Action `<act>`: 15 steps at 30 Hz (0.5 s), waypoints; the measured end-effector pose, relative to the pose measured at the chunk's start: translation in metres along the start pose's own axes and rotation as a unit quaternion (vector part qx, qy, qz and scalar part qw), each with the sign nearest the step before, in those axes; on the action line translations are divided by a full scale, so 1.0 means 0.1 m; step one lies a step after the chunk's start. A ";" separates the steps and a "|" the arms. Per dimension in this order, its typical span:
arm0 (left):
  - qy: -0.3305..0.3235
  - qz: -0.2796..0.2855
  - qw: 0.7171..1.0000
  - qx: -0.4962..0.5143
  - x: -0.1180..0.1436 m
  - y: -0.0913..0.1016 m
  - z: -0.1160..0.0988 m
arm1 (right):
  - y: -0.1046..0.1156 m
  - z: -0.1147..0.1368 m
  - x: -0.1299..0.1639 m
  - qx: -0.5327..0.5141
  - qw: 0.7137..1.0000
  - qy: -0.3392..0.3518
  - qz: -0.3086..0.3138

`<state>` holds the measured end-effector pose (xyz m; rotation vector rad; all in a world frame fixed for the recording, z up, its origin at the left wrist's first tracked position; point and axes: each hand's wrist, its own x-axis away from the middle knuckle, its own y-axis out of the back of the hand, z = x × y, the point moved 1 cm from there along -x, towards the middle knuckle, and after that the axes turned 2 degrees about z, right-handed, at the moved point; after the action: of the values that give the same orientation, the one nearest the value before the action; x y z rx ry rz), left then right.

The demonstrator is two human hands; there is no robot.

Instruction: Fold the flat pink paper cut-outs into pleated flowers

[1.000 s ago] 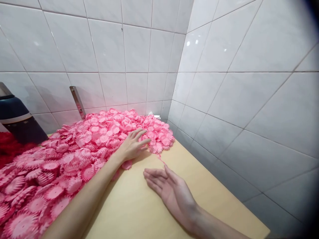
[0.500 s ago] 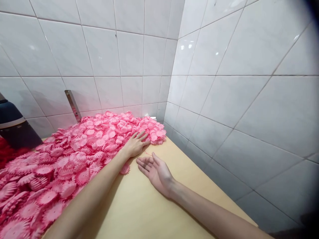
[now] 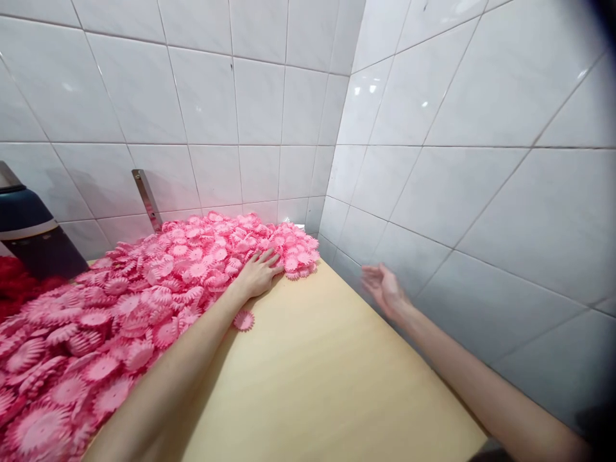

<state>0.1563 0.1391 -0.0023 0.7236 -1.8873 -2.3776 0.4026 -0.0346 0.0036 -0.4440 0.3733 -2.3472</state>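
A large heap of pink, scalloped, flower-like discs [image 3: 192,266] spreads over the left and back of the table. My left hand [image 3: 260,273] lies palm down against the heap's right side, fingers spread and touching the discs. Beside my left forearm, one loose pink disc [image 3: 244,320] rests on the tabletop. My right hand [image 3: 386,290] is raised past the table's right edge, near the tiled wall. Its fingers are apart and slightly blurred, and nothing shows in them.
The pale wooden table [image 3: 289,372] meets a white tiled wall [image 3: 202,96] at the back. A dark bottle [image 3: 41,237] stands at the left beside a red fluffy pile [image 3: 19,289]. A metal strip [image 3: 146,200] leans behind the heap.
My right hand has moved right, from the tabletop beside my left hand to over the table's right edge. A thin reddish strand between the hands no longer shows. My left hand stays at the heap.
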 end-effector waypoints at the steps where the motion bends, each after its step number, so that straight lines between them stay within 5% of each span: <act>1: -0.001 -0.003 1.000 0.005 0.00 0.02 -0.01 | 0.06 0.07 -0.04 0.019 0.999 0.030 -0.031; 4: -0.013 -0.012 1.000 0.020 -0.01 0.12 -0.06 | 0.09 0.18 -0.02 0.077 0.989 0.107 -0.063; 11: -0.070 -0.021 0.996 0.045 -0.05 0.46 -0.26 | -0.15 -0.04 0.26 0.220 0.966 0.112 0.071; 15: -0.057 -0.028 0.997 0.033 0.00 0.71 -0.29 | -0.05 -0.06 0.11 0.305 0.935 0.179 -0.031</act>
<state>0.1485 0.0931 0.0590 0.6655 -2.0255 -2.4500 0.3891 -0.0377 0.0023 0.2756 -0.2188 -2.4443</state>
